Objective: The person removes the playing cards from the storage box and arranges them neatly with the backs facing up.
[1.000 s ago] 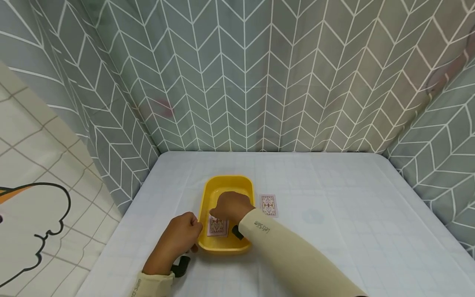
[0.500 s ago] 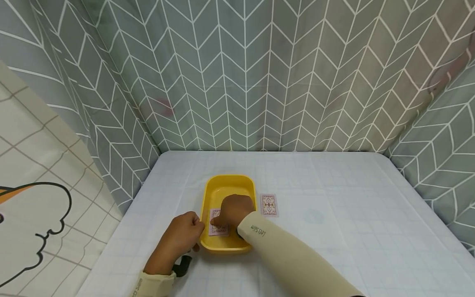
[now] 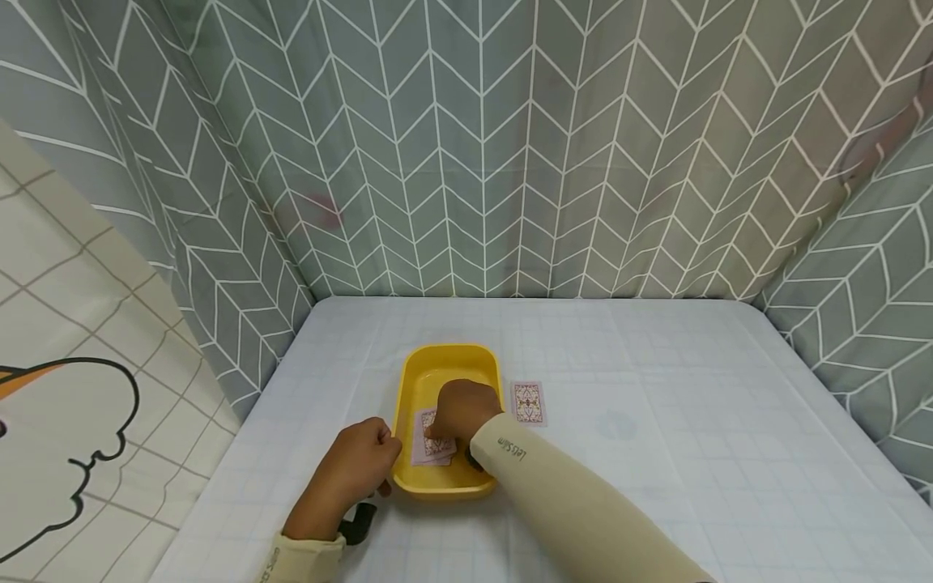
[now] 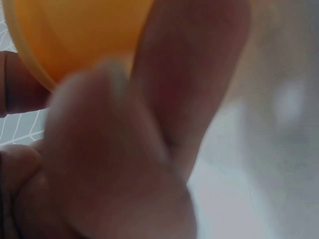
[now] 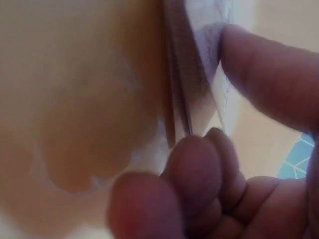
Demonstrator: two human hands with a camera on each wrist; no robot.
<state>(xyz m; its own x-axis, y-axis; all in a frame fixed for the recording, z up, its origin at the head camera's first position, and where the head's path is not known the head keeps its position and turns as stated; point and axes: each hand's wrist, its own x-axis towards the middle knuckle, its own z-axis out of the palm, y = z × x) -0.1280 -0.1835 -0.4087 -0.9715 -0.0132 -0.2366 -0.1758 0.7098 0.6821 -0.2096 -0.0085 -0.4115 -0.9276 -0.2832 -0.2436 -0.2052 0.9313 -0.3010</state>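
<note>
1. Cloth with a grid print and part of a cartoon outline hangs at your far left, next to the grey patterned curtain that stands behind the table.

2. Your left hand is curled at the left rim of the yellow tray. In the left wrist view its fingers lie on both sides of that rim, so you seem to be gripping the tray; blur hides the exact contact.

3. Inside the tray, toward its near left part, lie the cards, patterned backs up. Their long axis runs roughly with the tray's length, the top one slanted across those beneath. You cannot tell how many there are.

4. Your right hand is the nearer one to them: the cards sit just to its left, partly beneath it. You are pinching them, thumb on the top face, fingertips at the edges, as the right wrist view shows. The back of the hand faces up, fingers bent, and your sleeve slants in from the lower right across the tray's right rim.

5. Just beyond that rim, one single card lies flat on the table, back up, apart from your right hand.
</note>
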